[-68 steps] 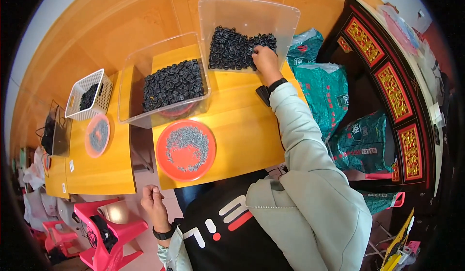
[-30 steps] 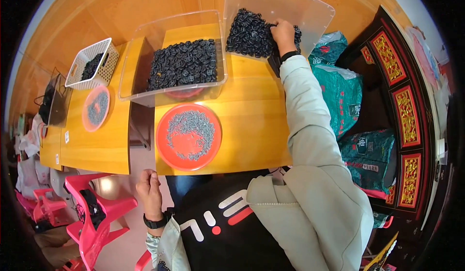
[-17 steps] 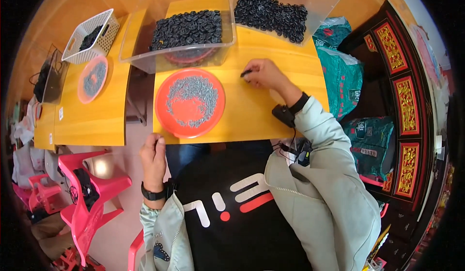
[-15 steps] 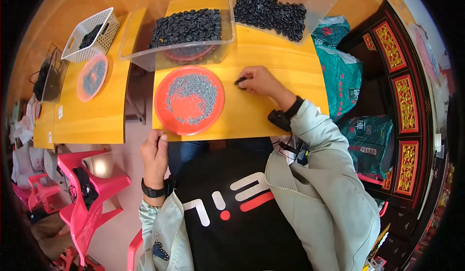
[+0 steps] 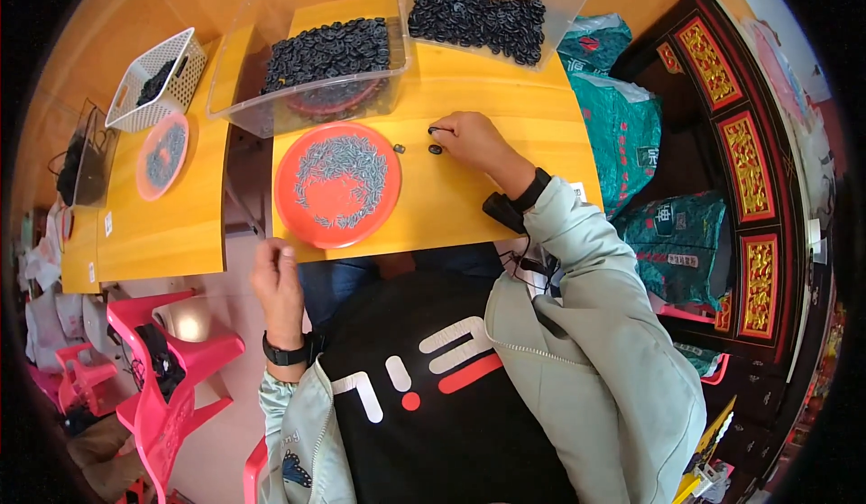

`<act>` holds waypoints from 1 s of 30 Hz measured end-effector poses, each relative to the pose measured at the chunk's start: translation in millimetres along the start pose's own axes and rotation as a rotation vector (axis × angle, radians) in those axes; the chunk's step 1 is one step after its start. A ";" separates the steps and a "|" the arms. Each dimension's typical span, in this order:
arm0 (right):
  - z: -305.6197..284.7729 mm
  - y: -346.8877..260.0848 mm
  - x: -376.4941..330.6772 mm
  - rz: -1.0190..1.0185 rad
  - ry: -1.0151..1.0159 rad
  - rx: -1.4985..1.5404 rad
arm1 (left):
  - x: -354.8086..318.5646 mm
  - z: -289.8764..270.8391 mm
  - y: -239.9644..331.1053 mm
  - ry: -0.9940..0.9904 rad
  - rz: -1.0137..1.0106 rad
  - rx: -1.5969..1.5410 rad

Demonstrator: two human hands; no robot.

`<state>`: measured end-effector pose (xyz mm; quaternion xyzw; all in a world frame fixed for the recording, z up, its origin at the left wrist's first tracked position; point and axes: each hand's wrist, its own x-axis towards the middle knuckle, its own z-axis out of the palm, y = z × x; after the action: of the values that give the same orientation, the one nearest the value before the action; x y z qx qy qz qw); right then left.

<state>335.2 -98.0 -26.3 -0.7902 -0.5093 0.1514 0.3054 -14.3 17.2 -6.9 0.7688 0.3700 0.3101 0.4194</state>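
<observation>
1. In the upper middle of the frame, the right hand (image 5: 469, 139) rests on the yellow desk (image 5: 505, 179), fingers curled down narrow, tips pinching or pressing a small black part (image 5: 437, 131); whether it is fully held I cannot tell.
2. Just left of those fingertips lie two more black parts: one (image 5: 436, 150) touching or nearly touching the hand, another (image 5: 399, 149) a little further left, close to the rim of the red plate (image 5: 290, 199).
3. So the loose parts lie to the left of the grip, between it and the plate, along a short line running roughly left to right across the desk.
4. The parts are too small to show a long axis.
5. The plate, centre left of the frame, carries a spread of small grey pieces (image 5: 341, 172).
6. The left hand (image 5: 275, 274) hangs lower left, off the desk's near edge, loosely curled and apparently holding nothing; it is well apart from the parts, so the right hand is much the nearer.
7. Above, two clear bins (image 5: 397, 44) hold heaps of black parts, well beyond the hand.
</observation>
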 end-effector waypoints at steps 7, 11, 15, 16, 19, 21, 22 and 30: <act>2.0 -1.0 0.5 -0.015 0.013 -0.086 | 35.9 22.4 5.2 0.005 -0.069 0.206; 2.2 -11.2 5.4 -0.085 0.099 -0.303 | 51.8 29.1 -14.2 -0.075 -0.223 0.201; 3.8 -21.1 9.5 -0.128 0.117 -0.314 | 58.7 34.3 -7.9 -0.146 -0.255 0.236; 5.6 -22.2 10.5 -0.128 0.117 -0.312 | 59.3 37.6 -13.1 -0.141 -0.237 0.211; 9.5 -22.6 12.0 -0.158 0.107 -0.295 | 57.5 40.2 -35.7 -0.136 -0.222 0.049; 11.0 -20.2 12.3 -0.128 0.080 -0.270 | 54.5 35.2 -43.4 -0.138 -0.223 -0.089; 10.7 -19.1 11.8 -0.126 0.083 -0.271 | 50.0 30.9 -42.6 -0.106 -0.266 -0.156; 14.5 -32.8 11.6 -0.162 -0.036 -0.220 | 21.3 -6.1 -35.3 0.038 -0.385 -0.237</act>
<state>308.9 -73.2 -15.7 -0.7723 -0.5905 0.0835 0.2189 -18.6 50.6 -31.4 0.6234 0.4787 0.2803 0.5510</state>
